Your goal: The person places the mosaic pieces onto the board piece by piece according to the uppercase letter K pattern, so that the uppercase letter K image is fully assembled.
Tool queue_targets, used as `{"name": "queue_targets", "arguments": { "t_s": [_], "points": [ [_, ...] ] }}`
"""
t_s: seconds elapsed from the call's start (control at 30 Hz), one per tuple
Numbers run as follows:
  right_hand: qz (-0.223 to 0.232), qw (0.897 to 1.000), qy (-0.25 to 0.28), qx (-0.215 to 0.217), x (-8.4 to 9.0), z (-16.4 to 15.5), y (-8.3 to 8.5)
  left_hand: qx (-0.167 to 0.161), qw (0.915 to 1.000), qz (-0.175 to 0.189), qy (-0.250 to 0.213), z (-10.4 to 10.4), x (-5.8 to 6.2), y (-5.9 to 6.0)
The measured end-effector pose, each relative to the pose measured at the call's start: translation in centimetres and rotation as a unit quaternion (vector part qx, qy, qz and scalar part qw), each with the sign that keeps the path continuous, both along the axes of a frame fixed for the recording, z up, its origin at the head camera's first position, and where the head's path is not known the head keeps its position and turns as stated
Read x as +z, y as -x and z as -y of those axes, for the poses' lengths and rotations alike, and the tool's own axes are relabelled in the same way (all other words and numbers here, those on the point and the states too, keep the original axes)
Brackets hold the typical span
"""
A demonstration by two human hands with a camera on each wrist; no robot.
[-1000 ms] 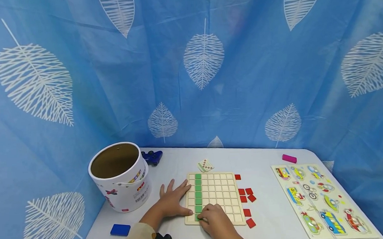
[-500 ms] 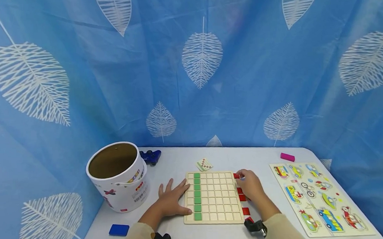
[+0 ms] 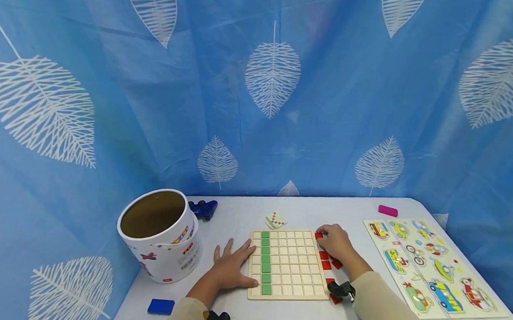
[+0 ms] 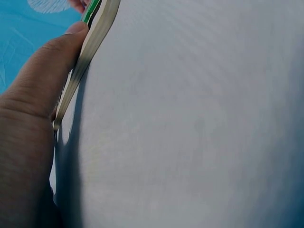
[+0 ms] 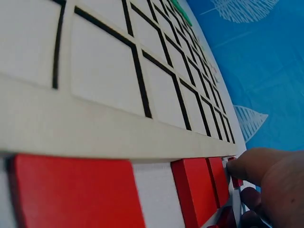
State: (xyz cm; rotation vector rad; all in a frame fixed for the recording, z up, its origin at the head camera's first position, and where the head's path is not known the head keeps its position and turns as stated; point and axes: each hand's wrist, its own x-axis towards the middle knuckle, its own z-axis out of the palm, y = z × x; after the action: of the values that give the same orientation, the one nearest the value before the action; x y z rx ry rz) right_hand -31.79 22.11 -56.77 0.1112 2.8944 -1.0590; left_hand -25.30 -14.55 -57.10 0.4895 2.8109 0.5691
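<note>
The grid board (image 3: 292, 266) lies flat on the white table (image 3: 237, 209) between the left hand (image 3: 233, 271) and the right hand (image 3: 337, 244). 7 green tiles (image 3: 265, 258) occupy its 2nd column from the left. The left hand, fingers extended and spread, grasps nothing; its thumb and index fingertip contact the board's left edge. The right hand pinches a red tile (image 3: 318, 235) just beside the board's far right corner. Additional red tiles (image 3: 323, 255) lie along the right edge. A patterned card (image 3: 275, 220) lies just beyond the board; a white bucket (image 3: 168, 259) stands at left.
</note>
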Motion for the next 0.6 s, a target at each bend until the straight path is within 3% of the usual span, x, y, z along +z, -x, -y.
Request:
{"name": "queue_targets", "arguments": {
  "t_s": [0.17, 0.27, 0.47, 0.6],
  "points": [
    [-0.024, 0.999, 0.036, -0.025, -0.1, 0.9, -0.6, 0.006, 1.0, 0.003, -0.004, 0.1, 0.1, -0.2],
    [-0.039, 0.998, 0.049, -0.014, 0.1, 2.7, -1.5, 0.009, 1.0, 0.003, 0.0, 0.2, 0.1, -0.3],
    [-0.059, 0.991, 0.061, 0.106, 1.0, 8.3, -4.1, 0.008, 0.9999, 0.004, -0.005, 0.1, 0.5, -0.3],
    [-0.071, 0.981, 0.022, 0.181, 0.8, 11.0, -5.5, 0.0, 1.0, 0.001, -0.003, 0.0, 0.4, -0.3]
  ]
}}
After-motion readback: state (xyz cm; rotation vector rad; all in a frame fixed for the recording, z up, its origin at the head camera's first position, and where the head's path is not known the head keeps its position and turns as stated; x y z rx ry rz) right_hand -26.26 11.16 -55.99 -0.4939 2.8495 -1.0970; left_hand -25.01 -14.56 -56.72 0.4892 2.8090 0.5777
